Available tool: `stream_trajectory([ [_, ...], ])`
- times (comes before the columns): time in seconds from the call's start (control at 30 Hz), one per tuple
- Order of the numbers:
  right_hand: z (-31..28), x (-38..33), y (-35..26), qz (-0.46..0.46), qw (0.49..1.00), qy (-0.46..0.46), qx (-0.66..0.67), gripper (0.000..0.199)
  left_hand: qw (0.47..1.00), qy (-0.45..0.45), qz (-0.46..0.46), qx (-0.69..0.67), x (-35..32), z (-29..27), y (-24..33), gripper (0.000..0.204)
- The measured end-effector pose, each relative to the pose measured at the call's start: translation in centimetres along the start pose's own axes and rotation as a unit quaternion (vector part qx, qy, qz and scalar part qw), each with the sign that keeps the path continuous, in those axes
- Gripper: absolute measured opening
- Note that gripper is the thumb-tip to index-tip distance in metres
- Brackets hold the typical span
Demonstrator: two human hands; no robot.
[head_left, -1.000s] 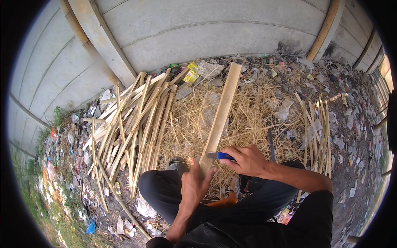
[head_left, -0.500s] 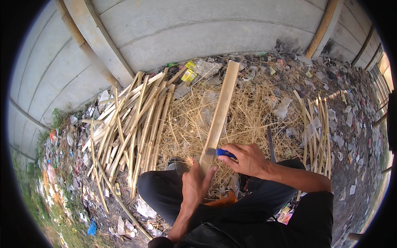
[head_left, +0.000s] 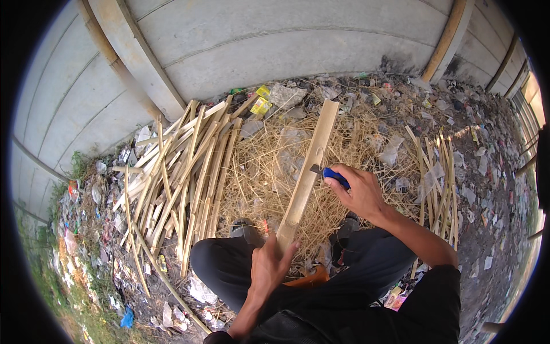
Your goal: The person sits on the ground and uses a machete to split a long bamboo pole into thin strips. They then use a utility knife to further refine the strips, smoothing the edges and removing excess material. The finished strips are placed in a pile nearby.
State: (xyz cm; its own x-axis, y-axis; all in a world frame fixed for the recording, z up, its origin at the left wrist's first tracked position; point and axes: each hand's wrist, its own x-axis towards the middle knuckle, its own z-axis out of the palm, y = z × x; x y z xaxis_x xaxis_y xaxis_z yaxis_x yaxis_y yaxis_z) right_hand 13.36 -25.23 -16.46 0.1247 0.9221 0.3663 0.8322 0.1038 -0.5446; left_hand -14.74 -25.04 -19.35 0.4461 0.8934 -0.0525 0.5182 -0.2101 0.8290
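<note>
My left hand point(head_left: 267, 267) grips the near end of a long, split bamboo strip point(head_left: 312, 163), just above my crossed legs. The strip slants away from me to the upper right, its pale hollow side up. Closed around the blue handle of a short-bladed knife point(head_left: 337, 176) is my right hand point(head_left: 361, 192). The dark blade rests on the strip, a little above its middle, with a thin curled shaving beside it. Loose shavings point(head_left: 252, 178) cover the ground under and around the strip.
A heap of split bamboo strips point(head_left: 189, 178) lies at left, and a smaller group point(head_left: 441, 189) at right. A concrete panel wall point(head_left: 298, 43) with bamboo poles stands behind. Plastic litter is scattered around. Something orange point(head_left: 306, 279) lies between my legs.
My right hand has moved the knife forward along the strip, away from my left hand. The strip's far end has come slightly nearer and lower; a shaving has curled up at the blade.
</note>
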Motion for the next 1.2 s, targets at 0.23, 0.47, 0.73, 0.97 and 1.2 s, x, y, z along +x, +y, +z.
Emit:
stream_trajectory([
  [0.23, -0.1, 1.5, 1.8, -0.007, 1.000, 0.000, 0.009, 0.033, 0.999, -0.024, -0.017, 0.025, -0.8, -1.2, -1.0, 0.043],
  [0.47, -1.1, 4.2, 5.3, 0.013, 1.000, -0.016, 0.012, 0.038, 0.997, -0.042, -0.057, 0.012, -2.3, -1.9, -1.0, 0.044],
  [0.73, -2.7, 8.8, 12.6, 0.118, 0.990, 0.070, -0.044, 0.037, 0.993, -0.089, -0.077, 0.010, -4.4, -3.1, -1.4, 0.047],
  [0.97, -3.4, 6.8, 8.6, 0.107, 0.994, 0.030, 0.008, 0.036, 0.997, -0.046, -0.055, -0.029, -3.4, -2.6, -1.8, 0.044],
  [1.2, -1.5, -0.7, -3.6, -0.087, 0.992, -0.071, 0.053, 0.029, 0.947, -0.115, -0.156, -0.256, -0.7, -2.8, -0.2, 0.036],
])
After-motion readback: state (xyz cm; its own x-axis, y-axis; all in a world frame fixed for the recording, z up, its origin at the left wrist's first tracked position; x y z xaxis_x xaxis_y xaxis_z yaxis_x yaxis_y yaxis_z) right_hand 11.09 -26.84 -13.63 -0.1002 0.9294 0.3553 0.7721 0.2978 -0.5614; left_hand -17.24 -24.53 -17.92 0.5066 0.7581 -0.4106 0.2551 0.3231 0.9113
